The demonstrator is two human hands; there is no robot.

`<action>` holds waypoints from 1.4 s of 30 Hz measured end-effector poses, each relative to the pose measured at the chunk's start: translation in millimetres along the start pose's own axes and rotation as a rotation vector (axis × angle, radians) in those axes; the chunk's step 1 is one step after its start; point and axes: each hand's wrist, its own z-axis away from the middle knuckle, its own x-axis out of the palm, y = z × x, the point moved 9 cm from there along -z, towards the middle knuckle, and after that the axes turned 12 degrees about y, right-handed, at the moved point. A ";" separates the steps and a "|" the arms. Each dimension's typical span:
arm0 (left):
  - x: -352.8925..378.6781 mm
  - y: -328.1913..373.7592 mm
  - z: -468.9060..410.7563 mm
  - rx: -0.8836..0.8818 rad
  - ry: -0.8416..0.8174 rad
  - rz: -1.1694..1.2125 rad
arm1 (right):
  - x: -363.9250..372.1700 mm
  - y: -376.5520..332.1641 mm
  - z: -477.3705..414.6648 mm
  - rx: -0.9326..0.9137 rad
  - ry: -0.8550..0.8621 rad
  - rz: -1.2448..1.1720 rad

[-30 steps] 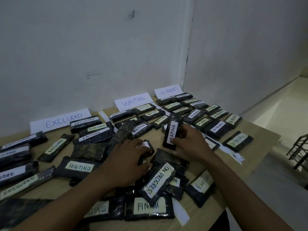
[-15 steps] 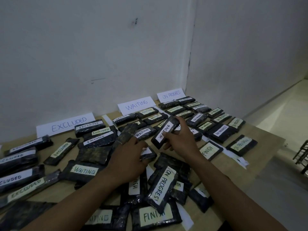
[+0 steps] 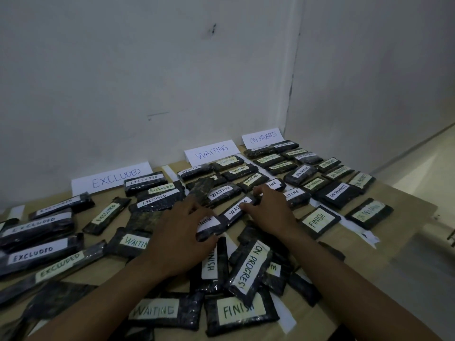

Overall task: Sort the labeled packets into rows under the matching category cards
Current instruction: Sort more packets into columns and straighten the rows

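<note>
Three white category cards lean on the wall: EXCLUDED [image 3: 110, 178], WAITING [image 3: 211, 151] and ON PROGRESS [image 3: 262, 137]. Rows of dark labelled packets lie under each. My right hand [image 3: 269, 209] grips the right end of a WAITING packet [image 3: 236, 209], which lies slanted on the table just in front of the WAITING rows [image 3: 222, 193]. My left hand [image 3: 179, 233] holds a FINISH packet [image 3: 209, 221] on the mixed pile, thumb curled under its near edge. The WAITING packet's left end touches that FINISH packet.
Unsorted packets sit in a heap near me, among them ON PROGRESS [image 3: 248, 269], FINISH [image 3: 240, 312] and WAITING [image 3: 157, 311]. Another FINISH packet [image 3: 318, 220] lies right of my right hand. The table edge [image 3: 406, 232] drops off on the right.
My right hand carried the WAITING packet from upright over the pile forward and laid it down flat near the WAITING rows. My left hand stayed on the pile, shifting slightly.
</note>
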 end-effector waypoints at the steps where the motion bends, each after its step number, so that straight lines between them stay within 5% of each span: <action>1: 2.7 -1.4 0.1 0.005 -0.015 -0.022 | -1.1 -2.5 0.7 -0.030 0.018 0.040; 9: 10.5 -0.8 9.0 0.088 -0.043 -0.159 | -64.6 -9.1 2.6 -0.128 0.161 0.123; 15: 10.9 4.7 13.8 0.124 -0.076 -0.178 | -110.5 75.9 15.0 0.027 0.101 0.460; 20: 16.9 18.7 23.4 0.208 -0.167 -0.174 | -98.3 98.7 28.5 0.128 -0.011 0.444; 28: 17.0 19.1 19.6 0.185 -0.152 -0.065 | -117.0 83.2 20.5 0.177 0.244 -0.029; 33: -7.3 23.5 0.4 0.131 -0.008 0.094 | -126.6 28.3 34.4 0.072 0.424 -0.413; 42: -74.9 -10.1 -6.9 -0.418 0.123 0.816 | -47.4 -89.1 70.0 0.181 -0.011 -1.074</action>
